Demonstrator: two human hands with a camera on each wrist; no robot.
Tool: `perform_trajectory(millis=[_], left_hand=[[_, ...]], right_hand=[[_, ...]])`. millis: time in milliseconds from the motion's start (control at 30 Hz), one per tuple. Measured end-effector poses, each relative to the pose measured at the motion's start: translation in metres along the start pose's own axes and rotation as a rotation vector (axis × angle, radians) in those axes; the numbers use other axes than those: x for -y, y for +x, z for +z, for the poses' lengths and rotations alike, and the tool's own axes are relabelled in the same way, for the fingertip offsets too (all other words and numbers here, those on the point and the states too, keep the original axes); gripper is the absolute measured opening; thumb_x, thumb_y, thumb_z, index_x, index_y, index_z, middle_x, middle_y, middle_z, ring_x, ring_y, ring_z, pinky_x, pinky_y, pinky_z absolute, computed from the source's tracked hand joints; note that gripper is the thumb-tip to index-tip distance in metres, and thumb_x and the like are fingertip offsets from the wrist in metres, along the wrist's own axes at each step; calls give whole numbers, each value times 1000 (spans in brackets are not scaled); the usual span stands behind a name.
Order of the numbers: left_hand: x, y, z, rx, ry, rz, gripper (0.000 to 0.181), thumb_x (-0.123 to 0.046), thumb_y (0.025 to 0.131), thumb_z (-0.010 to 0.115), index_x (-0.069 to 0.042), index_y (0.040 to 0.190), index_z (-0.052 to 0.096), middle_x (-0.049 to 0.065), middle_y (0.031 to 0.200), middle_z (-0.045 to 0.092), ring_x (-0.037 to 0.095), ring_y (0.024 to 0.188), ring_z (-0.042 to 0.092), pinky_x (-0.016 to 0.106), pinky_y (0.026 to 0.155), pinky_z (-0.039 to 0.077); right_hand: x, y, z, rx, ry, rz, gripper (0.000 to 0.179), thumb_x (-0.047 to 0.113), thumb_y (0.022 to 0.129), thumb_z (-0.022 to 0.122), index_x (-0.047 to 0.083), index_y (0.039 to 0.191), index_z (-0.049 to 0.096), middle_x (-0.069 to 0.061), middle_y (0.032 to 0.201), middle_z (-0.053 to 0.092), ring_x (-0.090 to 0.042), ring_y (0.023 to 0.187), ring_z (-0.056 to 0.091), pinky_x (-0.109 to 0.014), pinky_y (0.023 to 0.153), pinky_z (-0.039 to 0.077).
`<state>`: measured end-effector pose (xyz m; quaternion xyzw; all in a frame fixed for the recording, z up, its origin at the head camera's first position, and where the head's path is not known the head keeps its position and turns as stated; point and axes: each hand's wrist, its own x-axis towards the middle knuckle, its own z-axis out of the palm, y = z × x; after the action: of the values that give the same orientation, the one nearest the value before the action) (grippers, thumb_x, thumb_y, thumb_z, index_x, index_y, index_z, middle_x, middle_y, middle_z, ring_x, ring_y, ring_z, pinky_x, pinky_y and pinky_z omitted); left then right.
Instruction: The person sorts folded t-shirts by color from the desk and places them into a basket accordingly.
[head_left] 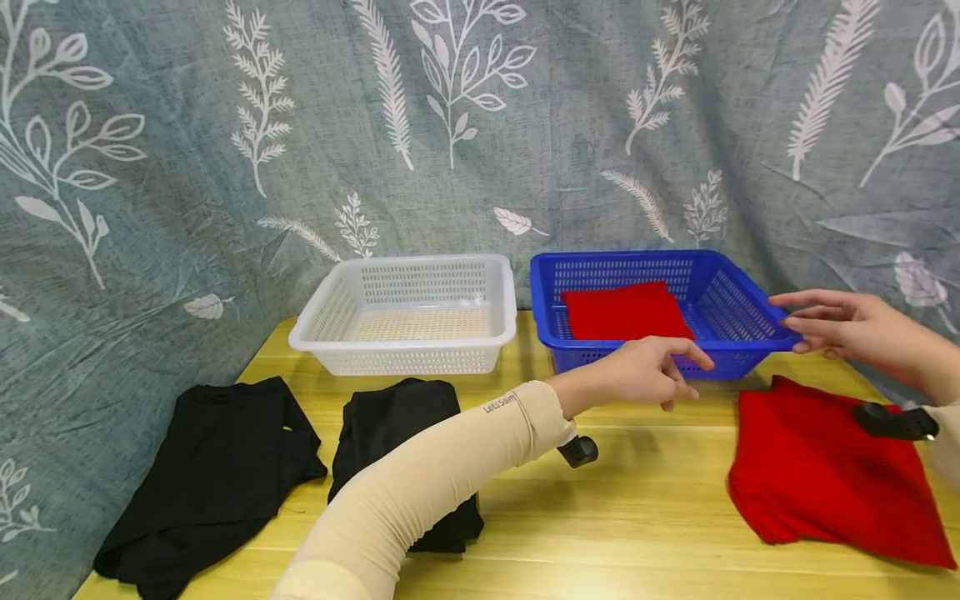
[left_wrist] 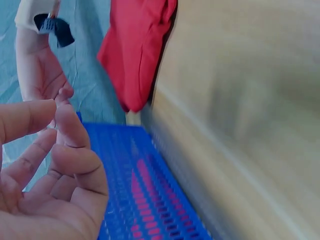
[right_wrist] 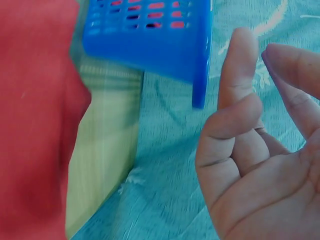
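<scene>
One view, head, shows inside the blue basket [head_left: 738, 344].

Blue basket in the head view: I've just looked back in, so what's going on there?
A person's left hand is in front of the blue basket, and the right hand is by its right rim; neither holds anything. A folded red cloth lies in the basket, and a red garment is on the table at right. Two black garments lie at left, nearer the white basket.
</scene>
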<state>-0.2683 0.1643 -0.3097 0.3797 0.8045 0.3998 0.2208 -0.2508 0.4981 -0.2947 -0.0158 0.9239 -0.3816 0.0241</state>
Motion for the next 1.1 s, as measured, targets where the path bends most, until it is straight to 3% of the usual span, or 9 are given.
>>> perform_trajectory(millis=[267, 467, 633, 667, 733, 833, 900, 1000, 1100], left_hand=[[-5, -4, 24, 112, 3, -24, 45, -8, 102, 72, -24, 144, 64, -2, 93, 80, 12, 76, 77, 19, 69, 53], [-6, -4, 39, 154, -3, -46, 50, -10, 102, 73, -28, 148, 61, 1, 95, 79, 13, 76, 77, 20, 72, 55], [-3, 0, 53, 185, -8, -68, 54, -8, 101, 73, -27, 150, 60, 0, 97, 82, 14, 73, 76, 18, 71, 54], [-2, 1, 55, 196, -9, -70, 55, -8, 101, 73, -27, 150, 60, 0, 96, 82, 13, 72, 76, 17, 71, 53], [-2, 2, 60, 224, -30, -79, 56, -7, 101, 73, -26, 152, 58, 1, 94, 82, 14, 71, 75, 19, 72, 55], [-1, 3, 65, 258, -25, -91, 59, -10, 102, 73, -30, 154, 56, 0, 87, 79, 12, 71, 75, 20, 66, 54], [0, 4, 67, 270, -19, -100, 60, -11, 102, 73, -32, 155, 56, -1, 83, 77, 11, 70, 74, 21, 62, 52], [0, 4, 71, 281, -14, -119, 59, -12, 102, 73, -35, 154, 57, -1, 79, 76, 12, 68, 74, 23, 58, 54], [1, 4, 75, 297, -31, -143, 58, -11, 103, 73, -36, 153, 58, 1, 77, 75, 15, 65, 72, 29, 58, 60]], right_hand=[[-19, -15, -8, -17, -29, 59, 18, 38, 115, 51, 49, 128, 50, 35, 99, 64, -8, 84, 71, -31, 66, 53], [-41, -23, -9, 25, -52, 112, 38, 38, 115, 50, 23, 150, 51, 34, 106, 57, -15, 85, 74, -31, 68, 56], [-60, -28, -5, 78, -50, 142, 20, 34, 115, 52, 41, 132, 61, 3, 126, 68, -20, 81, 72, -32, 69, 58], [-63, -28, -4, 91, -60, 150, 23, 34, 115, 52, 38, 135, 63, -8, 131, 69, -20, 80, 71, -32, 69, 58], [-67, -29, -2, 124, -87, 168, 40, 34, 115, 51, 13, 148, 60, -25, 140, 63, -19, 78, 69, -31, 69, 57], [-71, -29, 1, 181, -103, 198, 62, 34, 116, 49, -12, 157, 38, -23, 130, 67, -17, 74, 66, -30, 69, 57], [-72, -29, 1, 213, -81, 220, 59, 33, 115, 50, -9, 157, 42, -7, 113, 71, -15, 73, 65, -29, 70, 57], [-73, -30, 2, 255, -26, 238, 36, 30, 114, 53, 17, 146, 64, 9, 95, 67, -11, 73, 63, -27, 71, 58], [-73, -32, 1, 279, 16, 244, 22, 25, 112, 56, 38, 125, 69, 14, 97, 69, -8, 74, 62, -26, 72, 57]])
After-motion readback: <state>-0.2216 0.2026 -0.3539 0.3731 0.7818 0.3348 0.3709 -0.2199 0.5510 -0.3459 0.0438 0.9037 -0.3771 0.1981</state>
